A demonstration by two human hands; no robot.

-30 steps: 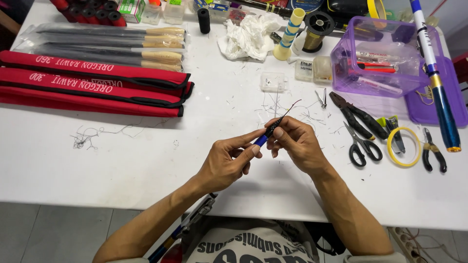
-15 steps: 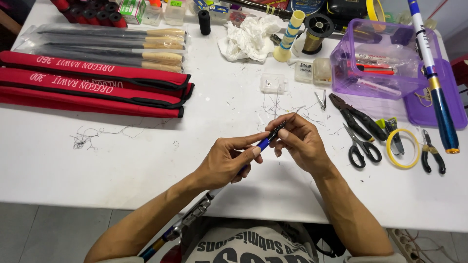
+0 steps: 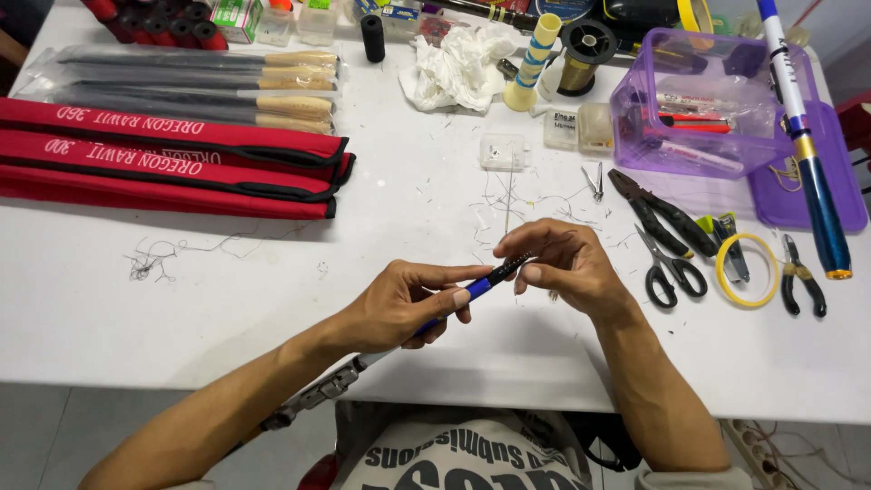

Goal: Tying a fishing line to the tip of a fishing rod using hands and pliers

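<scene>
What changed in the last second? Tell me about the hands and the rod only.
Little changed. The left hand and right hand kept their pinch on the thin blue-and-black rod; the fingers shifted slightly along its tip, and the dark thread end that stuck up earlier no longer shows. The scissors and red rod bags stayed put.

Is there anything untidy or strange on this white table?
Yes. Cut thread scraps lie scattered beyond the hands, and a tangled clump of thread lies below the red cases. A crumpled white tissue lies near the far edge.
</scene>
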